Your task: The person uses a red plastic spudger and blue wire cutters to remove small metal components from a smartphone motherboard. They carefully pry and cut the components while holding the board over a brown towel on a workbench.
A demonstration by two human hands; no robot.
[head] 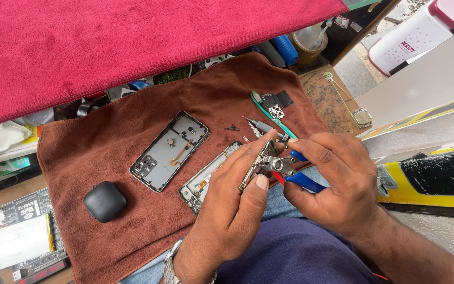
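gripping a metal phone part, left fingers clamped; right fingers closed on blue-handled pliers.

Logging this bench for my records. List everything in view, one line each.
Brown towel: one, spread over the bench.
Red cloth: one, along the top.
Phone back cover: one, grey, mid-towel.
Phone frame: one, silver, beside the left hand.
Earbud case: one, black, on the towel's left part.
Tweezers: one, grey, near the towel's right edge.
Battery: one, white, bottom left.
Metal part: one, silver, held in the left hand.
Pliers: one, blue-handled, in the right hand.
Left hand: lower centre.
Right hand: right of centre.
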